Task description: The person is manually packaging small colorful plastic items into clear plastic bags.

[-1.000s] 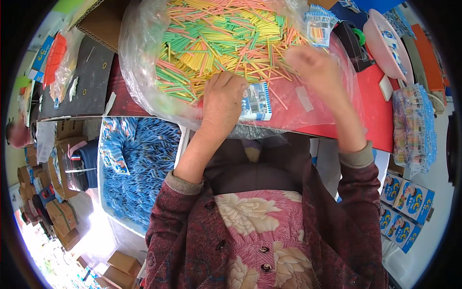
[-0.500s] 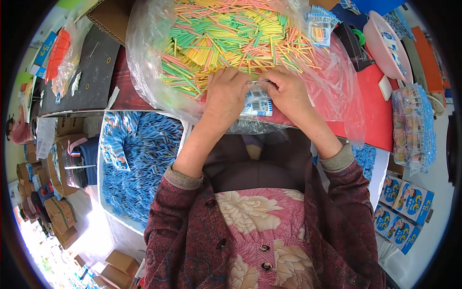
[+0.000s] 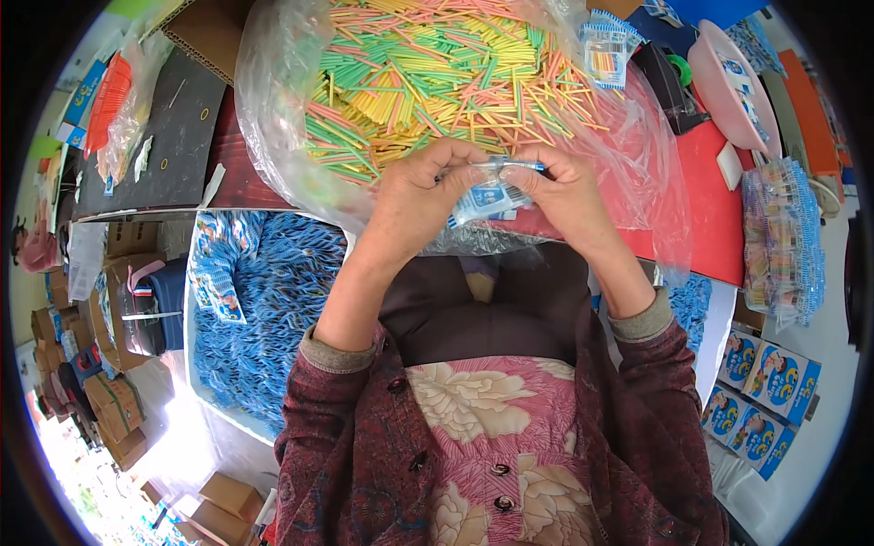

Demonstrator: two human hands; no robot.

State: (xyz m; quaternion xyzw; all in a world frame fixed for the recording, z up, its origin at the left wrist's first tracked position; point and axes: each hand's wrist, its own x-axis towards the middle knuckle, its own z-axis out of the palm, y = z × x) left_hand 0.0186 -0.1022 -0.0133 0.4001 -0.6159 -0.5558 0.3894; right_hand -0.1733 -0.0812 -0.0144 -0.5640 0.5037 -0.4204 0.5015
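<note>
Between my hands is a small clear-and-blue plastic packet. My left hand pinches its upper left edge between thumb and fingers. At the upper right edge, my right hand pinches it too, with the thumb on the near face. Whether anything lies inside the packet is too small to tell. Just beyond my fingers spreads a heap of thin pink, yellow and green sticks, lying on a large clear plastic bag.
A bin of many blue packets stands below the table edge at left. Another blue packet lies right of the sticks. Farther right are a pink basin, bundled packets and printed blue-white cartons. A cardboard box sits at far left.
Both hands have drawn back slightly from the stick heap toward me. The packet has come up with them, its top edge now stretched between my fingers.
</note>
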